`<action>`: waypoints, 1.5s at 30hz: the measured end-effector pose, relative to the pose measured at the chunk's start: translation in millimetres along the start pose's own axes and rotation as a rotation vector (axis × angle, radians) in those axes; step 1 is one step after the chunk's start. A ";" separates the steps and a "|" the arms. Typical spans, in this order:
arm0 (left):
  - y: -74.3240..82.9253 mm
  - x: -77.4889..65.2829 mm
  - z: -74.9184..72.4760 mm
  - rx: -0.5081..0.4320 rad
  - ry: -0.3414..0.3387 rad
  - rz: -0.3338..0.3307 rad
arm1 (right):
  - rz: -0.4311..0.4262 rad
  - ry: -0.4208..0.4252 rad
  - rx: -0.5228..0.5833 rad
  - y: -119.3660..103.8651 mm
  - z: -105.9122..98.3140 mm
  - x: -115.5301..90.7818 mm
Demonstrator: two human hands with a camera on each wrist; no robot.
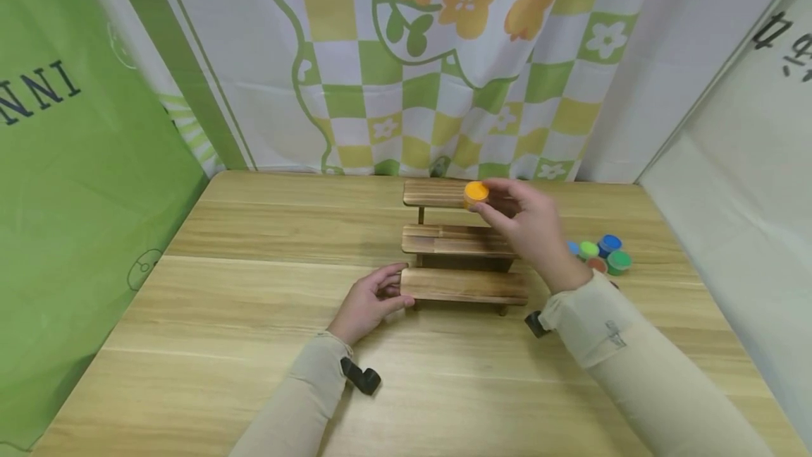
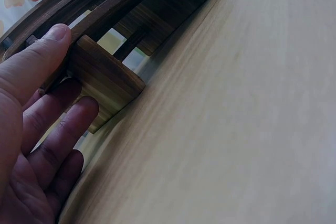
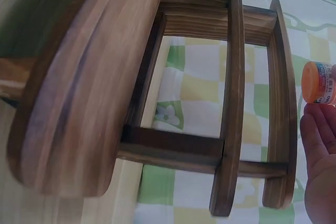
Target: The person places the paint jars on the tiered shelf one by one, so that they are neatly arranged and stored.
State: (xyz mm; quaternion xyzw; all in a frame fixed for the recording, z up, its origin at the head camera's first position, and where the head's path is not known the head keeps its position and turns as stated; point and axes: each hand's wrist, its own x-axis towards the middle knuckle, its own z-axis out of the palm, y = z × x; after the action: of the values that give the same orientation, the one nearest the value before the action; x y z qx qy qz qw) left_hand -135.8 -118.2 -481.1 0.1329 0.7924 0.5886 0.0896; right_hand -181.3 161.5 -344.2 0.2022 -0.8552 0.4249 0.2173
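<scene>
A three-tier wooden stand (image 1: 466, 286) stands on the table, its steps rising toward the curtain. At the left end of its lowest step my left hand (image 1: 370, 305) grips the board; in the left wrist view the thumb (image 2: 44, 51) lies over the board's edge and the fingers sit beneath it. My right hand (image 1: 529, 221) pinches a small paint pot with an orange lid (image 1: 476, 192) between thumb and fingers, above the top step's middle. The right wrist view shows the pot (image 3: 318, 82) with a printed label, beyond the stand's top board (image 3: 282, 103).
Right of the stand, several small paint pots sit close together, among them a dark blue one (image 1: 610, 244), a green one (image 1: 619, 261) and a light green one (image 1: 588, 250). A patterned curtain (image 1: 380, 76) hangs behind the wooden table (image 1: 254, 266), with a green cloth (image 1: 76, 161) at left.
</scene>
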 end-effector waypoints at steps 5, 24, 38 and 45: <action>-0.8 -0.3 0.5 0.003 0.000 0.003 | 0.024 -0.046 -0.001 -2.6 7.2 6.2; 1.0 0.9 -1.3 -0.003 -0.006 -0.005 | -0.003 -0.108 0.020 -14.9 32.7 23.6; 1.2 -0.8 0.7 -0.012 -0.008 -0.014 | 0.063 -0.148 0.027 -19.5 45.2 29.8; 0.7 0.3 0.2 -0.010 -0.001 -0.002 | 0.085 -0.162 -0.006 -24.4 47.3 32.3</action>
State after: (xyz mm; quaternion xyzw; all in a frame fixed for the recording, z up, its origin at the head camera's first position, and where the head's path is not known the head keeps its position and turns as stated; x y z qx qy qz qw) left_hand -135.9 -117.7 -480.4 0.1319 0.7896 0.5923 0.0911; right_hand -204.4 104.2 -336.9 0.1989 -0.8789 0.4136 0.1300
